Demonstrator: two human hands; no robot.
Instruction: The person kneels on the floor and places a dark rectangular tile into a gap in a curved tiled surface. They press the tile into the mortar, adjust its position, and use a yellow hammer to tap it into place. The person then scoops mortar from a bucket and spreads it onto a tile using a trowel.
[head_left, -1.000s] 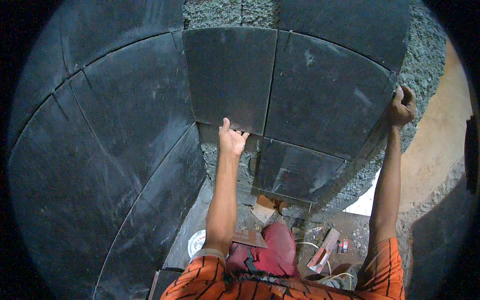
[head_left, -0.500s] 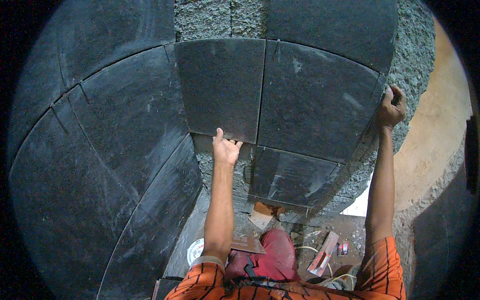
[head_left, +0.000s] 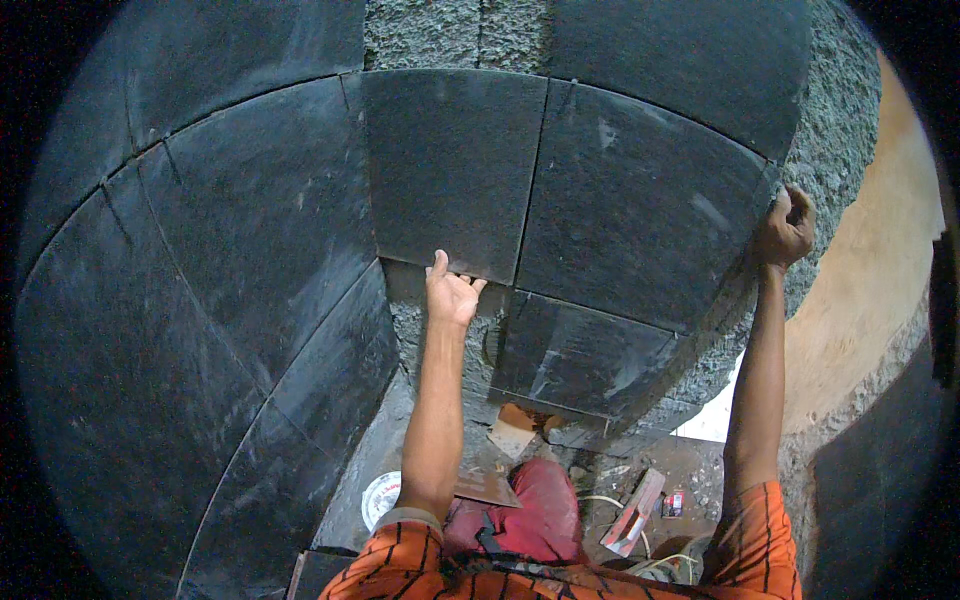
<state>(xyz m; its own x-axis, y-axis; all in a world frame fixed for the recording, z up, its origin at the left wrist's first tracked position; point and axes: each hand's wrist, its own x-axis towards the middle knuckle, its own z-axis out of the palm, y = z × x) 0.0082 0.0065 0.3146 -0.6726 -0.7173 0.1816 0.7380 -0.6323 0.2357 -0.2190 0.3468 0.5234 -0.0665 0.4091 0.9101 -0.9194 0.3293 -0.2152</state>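
Observation:
My left hand (head_left: 453, 292) grips the lower edge of a dark grey tile (head_left: 450, 175) on the wall. Its thumb presses up on the front face, and the other fingers curl beneath the edge, partly hidden. Below that tile is a gap showing rough grey backing (head_left: 408, 325). My right hand (head_left: 787, 228) is raised at the outer right edge of the neighbouring large tile (head_left: 645, 205). Its fingers curl in toward the thumb beside the rough mortar; whether anything small is between them is hidden.
Rough mortar (head_left: 835, 120) runs down the right side, beside a tan wall (head_left: 850, 310). A smaller tile (head_left: 590, 350) sits low on the wall. Around my red-trousered leg are a white bucket (head_left: 382, 500), a loose board (head_left: 488, 487), a red-and-grey bar-shaped tool (head_left: 634, 515) and cables.
The view has tilted and shifted slightly. Both hands keep their places, the left under the tile's lower edge and the right at the wall's right edge.

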